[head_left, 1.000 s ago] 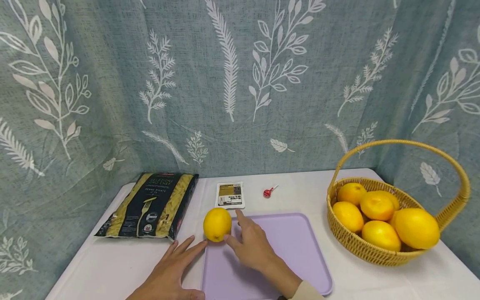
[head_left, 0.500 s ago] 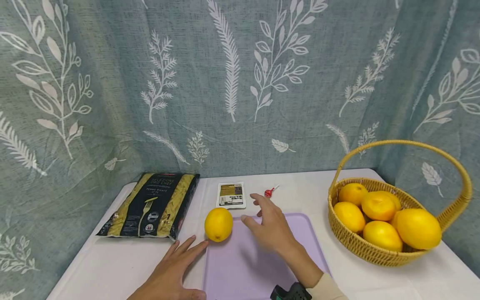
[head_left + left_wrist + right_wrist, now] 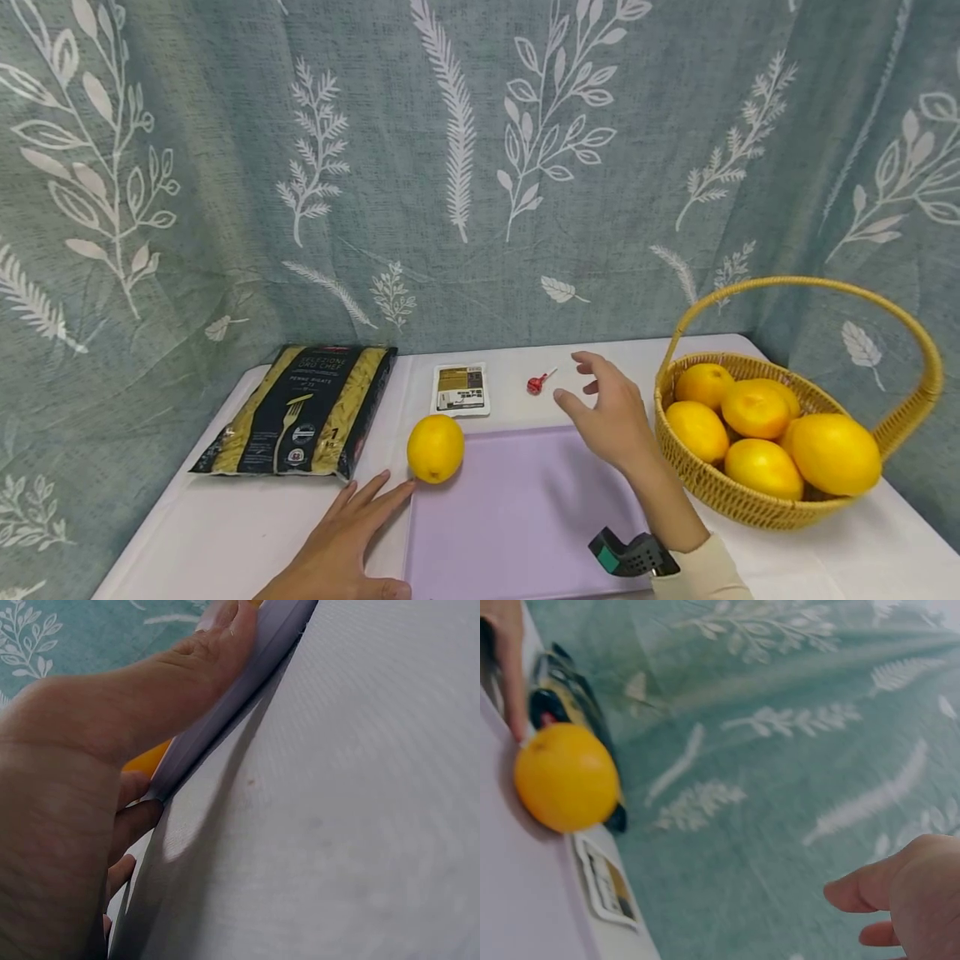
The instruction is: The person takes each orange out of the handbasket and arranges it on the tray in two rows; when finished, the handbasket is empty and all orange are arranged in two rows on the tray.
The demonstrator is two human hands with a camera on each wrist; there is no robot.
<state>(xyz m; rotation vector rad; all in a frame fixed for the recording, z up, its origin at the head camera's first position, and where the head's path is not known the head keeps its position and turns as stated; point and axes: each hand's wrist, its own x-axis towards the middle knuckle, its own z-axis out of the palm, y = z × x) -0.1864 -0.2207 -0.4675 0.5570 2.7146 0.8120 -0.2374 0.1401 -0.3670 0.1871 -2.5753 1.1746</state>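
A round yellow-orange citrus fruit (image 3: 435, 449) sits in the far left corner of a light purple tray (image 3: 517, 517). My left hand (image 3: 341, 537) lies along the tray's left side, fingers spread, a fingertip close to the fruit. In the left wrist view, the thumb (image 3: 217, 660) and fingers reach the tray's edge. Over the tray's far right corner hovers my right hand (image 3: 615, 417), holding nothing, its fingers loosely bent and thumb apart. The fruit (image 3: 566, 778) appears well away from that hand in the right wrist view.
A wicker basket (image 3: 720, 504) with a tall handle, holding several similar fruits, stands at the right. Behind the tray lie a small flat packet (image 3: 461, 390) and a red lollipop (image 3: 536, 384). A pasta bag (image 3: 300, 412) rests at the left, before a patterned curtain (image 3: 390, 167).
My right hand has come away from the fruit and moved right across the tray towards the basket. The fruit stays in the corner, and my left hand has kept its place.
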